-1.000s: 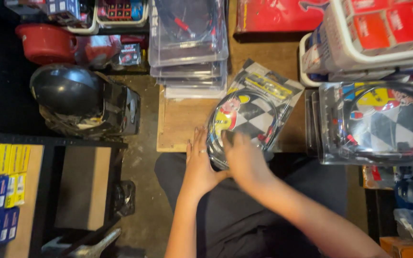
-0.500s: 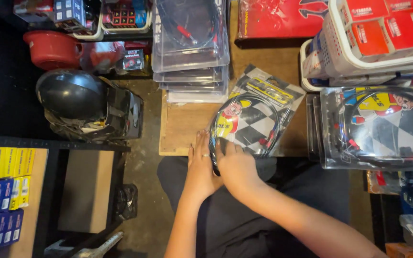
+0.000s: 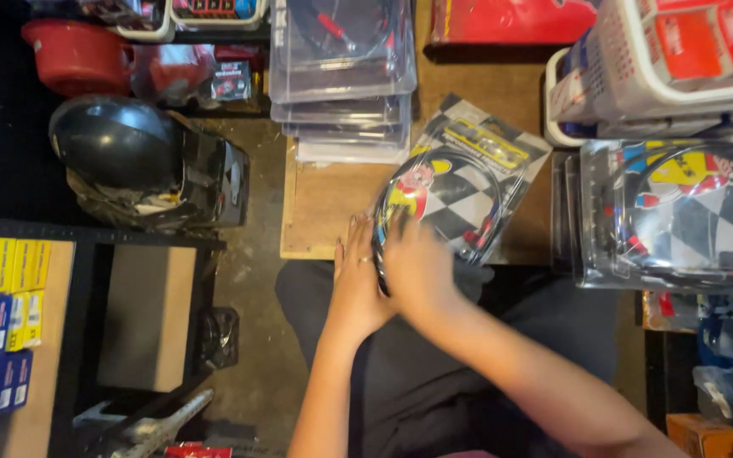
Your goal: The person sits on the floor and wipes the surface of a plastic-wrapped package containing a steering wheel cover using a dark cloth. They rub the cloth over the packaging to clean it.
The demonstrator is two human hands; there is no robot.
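Both hands press on my checkered blister pack (image 3: 456,191): left hand (image 3: 356,276) flat at its 7 o'clock edge, right hand (image 3: 417,267) gripping its near rim; pack lies tilted on the tabletop (image 3: 324,203).

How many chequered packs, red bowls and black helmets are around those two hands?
Chequered blister packs: 2, one under both hands, one at the right
Red bowl: 1
Black helmet: 1
Total: 4
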